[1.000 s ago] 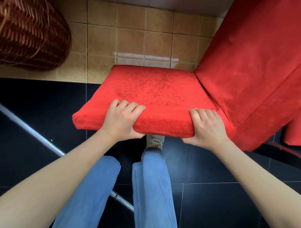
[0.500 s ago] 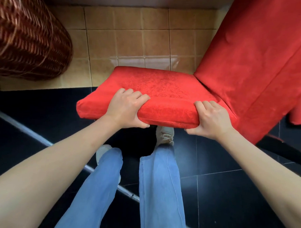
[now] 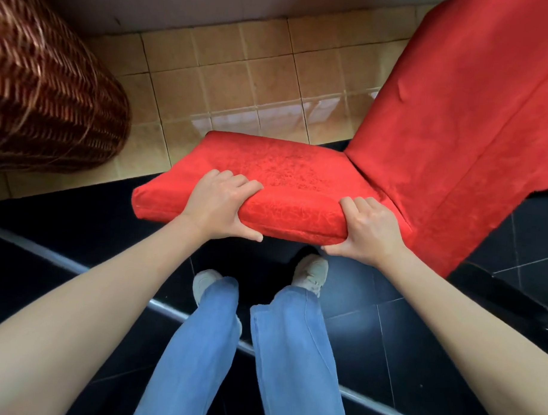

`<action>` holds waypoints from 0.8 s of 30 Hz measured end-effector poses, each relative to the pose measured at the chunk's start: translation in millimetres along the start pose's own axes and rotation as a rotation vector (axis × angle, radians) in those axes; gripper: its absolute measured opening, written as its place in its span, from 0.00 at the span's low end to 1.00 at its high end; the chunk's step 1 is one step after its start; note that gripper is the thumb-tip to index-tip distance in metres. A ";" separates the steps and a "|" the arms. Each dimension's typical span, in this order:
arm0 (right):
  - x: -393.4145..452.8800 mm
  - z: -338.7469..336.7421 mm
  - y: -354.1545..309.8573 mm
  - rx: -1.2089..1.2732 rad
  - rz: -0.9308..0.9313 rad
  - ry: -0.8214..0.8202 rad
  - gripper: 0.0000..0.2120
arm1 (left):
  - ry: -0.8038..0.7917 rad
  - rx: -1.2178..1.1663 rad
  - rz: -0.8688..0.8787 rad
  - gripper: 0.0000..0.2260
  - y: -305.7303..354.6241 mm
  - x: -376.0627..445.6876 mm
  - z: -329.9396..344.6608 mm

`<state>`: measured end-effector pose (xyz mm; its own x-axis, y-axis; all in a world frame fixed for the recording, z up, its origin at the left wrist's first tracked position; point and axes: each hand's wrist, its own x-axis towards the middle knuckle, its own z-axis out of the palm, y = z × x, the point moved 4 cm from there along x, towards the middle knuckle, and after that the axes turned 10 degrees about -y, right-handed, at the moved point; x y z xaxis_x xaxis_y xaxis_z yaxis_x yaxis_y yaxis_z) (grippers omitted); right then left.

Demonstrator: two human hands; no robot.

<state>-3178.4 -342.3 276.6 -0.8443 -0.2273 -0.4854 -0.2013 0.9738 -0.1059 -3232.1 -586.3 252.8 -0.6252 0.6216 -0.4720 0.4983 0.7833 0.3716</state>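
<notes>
Carrying step, by the look of it — the left hand [image 3: 218,205] and right hand [image 3: 369,231] each clamp the near edge of the red cushion [image 3: 267,173], held off the floor; next, probably — keep it level and find its place.

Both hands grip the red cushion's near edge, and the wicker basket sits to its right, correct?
No. The head view shows the wicker basket left of the red cushion. The left hand and right hand do grip its near edge.
</notes>
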 end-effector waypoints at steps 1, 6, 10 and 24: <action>-1.0 0.8 -0.8 0.003 0.009 -0.008 0.35 | -0.007 0.002 -0.005 0.41 0.2 -0.6 0.7; 4.0 -5.9 3.0 0.011 0.008 -0.004 0.35 | -0.028 0.007 -0.030 0.42 -0.3 4.5 -6.8; 15.9 -16.3 12.4 0.050 0.044 -0.006 0.39 | -0.048 0.010 -0.053 0.43 -1.6 15.1 -19.3; 30.4 -22.1 23.8 0.107 0.073 0.056 0.37 | -0.023 0.079 -0.057 0.42 -4.7 26.5 -36.5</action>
<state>-3219.9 -326.1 278.6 -0.8816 -0.1526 -0.4466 -0.0863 0.9824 -0.1655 -3273.0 -573.4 267.7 -0.6402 0.5751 -0.5094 0.5089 0.8142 0.2795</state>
